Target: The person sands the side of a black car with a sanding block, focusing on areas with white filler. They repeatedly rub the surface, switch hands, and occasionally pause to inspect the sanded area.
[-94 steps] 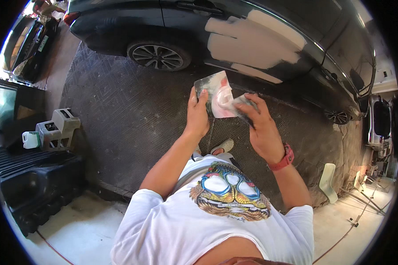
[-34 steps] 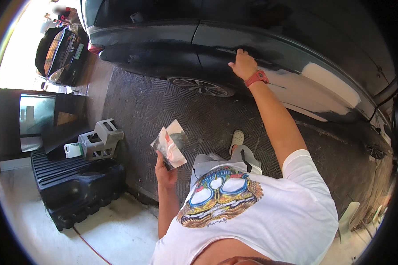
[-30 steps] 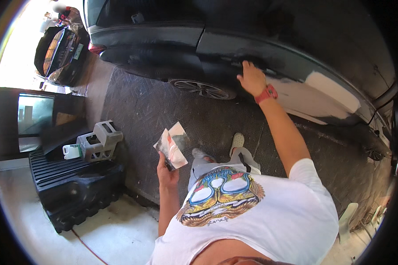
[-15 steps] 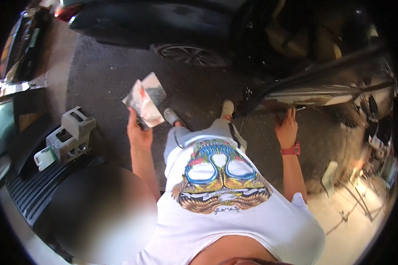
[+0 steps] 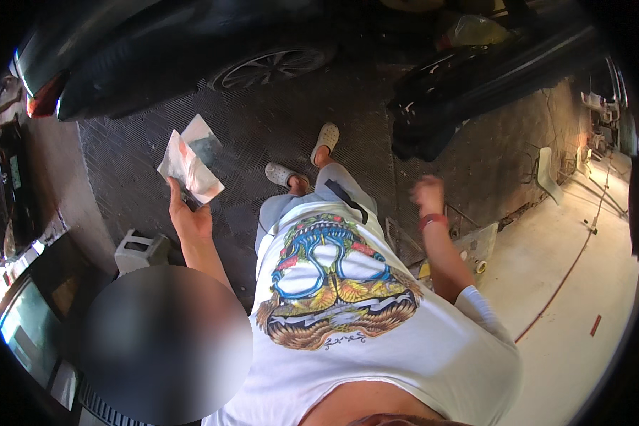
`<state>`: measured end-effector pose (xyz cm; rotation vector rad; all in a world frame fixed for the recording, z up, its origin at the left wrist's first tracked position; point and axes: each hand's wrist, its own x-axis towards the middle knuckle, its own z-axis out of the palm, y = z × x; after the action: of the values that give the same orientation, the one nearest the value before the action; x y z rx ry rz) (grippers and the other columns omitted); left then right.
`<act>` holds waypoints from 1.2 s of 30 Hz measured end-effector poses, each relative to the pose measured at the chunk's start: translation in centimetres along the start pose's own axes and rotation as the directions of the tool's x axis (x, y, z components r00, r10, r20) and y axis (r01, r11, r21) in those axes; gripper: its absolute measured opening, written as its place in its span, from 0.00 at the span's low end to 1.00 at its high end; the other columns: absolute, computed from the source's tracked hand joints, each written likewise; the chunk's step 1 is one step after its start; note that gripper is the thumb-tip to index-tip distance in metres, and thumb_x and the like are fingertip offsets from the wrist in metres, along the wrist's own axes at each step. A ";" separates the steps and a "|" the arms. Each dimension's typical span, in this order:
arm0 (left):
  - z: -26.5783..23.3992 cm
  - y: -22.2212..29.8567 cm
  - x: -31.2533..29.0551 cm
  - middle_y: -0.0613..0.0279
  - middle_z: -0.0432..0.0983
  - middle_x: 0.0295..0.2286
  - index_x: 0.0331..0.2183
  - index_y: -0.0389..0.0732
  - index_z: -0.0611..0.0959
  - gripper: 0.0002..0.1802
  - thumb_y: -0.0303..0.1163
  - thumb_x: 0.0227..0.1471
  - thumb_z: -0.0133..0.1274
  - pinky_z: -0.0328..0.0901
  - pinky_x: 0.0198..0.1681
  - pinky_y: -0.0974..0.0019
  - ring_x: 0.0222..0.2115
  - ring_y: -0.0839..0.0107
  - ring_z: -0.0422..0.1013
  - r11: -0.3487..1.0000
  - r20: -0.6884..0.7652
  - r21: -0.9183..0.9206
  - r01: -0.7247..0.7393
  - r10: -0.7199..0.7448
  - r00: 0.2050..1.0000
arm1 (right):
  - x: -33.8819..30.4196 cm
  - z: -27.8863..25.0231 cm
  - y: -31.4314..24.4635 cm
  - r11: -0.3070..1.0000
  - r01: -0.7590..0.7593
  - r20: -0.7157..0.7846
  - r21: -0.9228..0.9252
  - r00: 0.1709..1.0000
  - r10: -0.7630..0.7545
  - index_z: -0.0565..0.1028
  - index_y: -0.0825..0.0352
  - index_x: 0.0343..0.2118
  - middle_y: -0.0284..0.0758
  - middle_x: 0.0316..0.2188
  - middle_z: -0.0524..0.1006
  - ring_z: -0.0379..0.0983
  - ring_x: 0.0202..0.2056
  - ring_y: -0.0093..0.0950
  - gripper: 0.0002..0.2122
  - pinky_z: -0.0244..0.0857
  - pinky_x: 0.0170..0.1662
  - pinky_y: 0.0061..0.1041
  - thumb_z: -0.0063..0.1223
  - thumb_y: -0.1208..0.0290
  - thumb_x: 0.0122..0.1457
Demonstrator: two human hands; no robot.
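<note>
Head view: left hand (image 5: 192,219) gripping the near edge of a pale flat plate (image 5: 189,169) with pinkish smears, a second plate (image 5: 203,138) jutting out behind it; right hand (image 5: 427,195) blurred, curled or spread cannot be told, red wristband (image 5: 433,221) at its wrist. Beyond the left hand, a car wheel (image 5: 270,68); beyond the right, an open black car door (image 5: 490,89); between and slightly beyond both, two pale clogs (image 5: 324,143).

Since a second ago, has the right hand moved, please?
Yes: the right hand is now farther from the rear wheel, rightward and lower in view.
</note>
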<state>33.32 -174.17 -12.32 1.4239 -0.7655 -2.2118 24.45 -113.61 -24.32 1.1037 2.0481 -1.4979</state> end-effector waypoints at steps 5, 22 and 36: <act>0.7 1.0 -1.9 0.57 0.70 0.58 0.63 0.36 0.67 0.31 0.44 0.68 0.51 0.67 0.60 0.49 0.58 0.59 0.69 0.998 0.053 0.049 0.033 -0.036 0.998 | -2.9 21.5 -2.6 0.939 0.328 0.237 0.107 0.908 -0.344 0.69 0.71 0.59 0.41 0.52 0.76 0.76 0.48 0.29 0.27 0.71 0.50 0.30 0.60 0.56 0.66; -5.1 0.7 -4.6 0.58 0.75 0.55 0.61 0.38 0.71 0.29 0.48 0.69 0.47 0.68 0.60 0.53 0.56 0.61 0.72 0.995 0.120 -0.097 0.005 0.007 0.993 | 7.5 39.4 -29.8 0.842 0.380 -0.237 -0.382 0.841 -0.487 0.71 0.69 0.56 0.48 0.59 0.73 0.71 0.58 0.44 0.26 0.65 0.59 0.44 0.50 0.54 0.61; -6.7 3.0 -4.5 0.60 0.78 0.51 0.57 0.39 0.75 0.26 0.48 0.69 0.48 0.68 0.59 0.57 0.52 0.66 0.75 0.983 0.268 -0.185 0.007 0.044 0.963 | 6.2 34.1 -20.1 0.834 0.390 -0.302 -0.390 0.801 -0.516 0.72 0.61 0.58 0.47 0.61 0.70 0.67 0.60 0.47 0.36 0.60 0.61 0.49 0.59 0.50 0.44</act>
<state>41.35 -175.32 -9.51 1.0357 -0.6356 -2.4227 0.20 -145.25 -28.42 0.8677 2.8898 -1.1294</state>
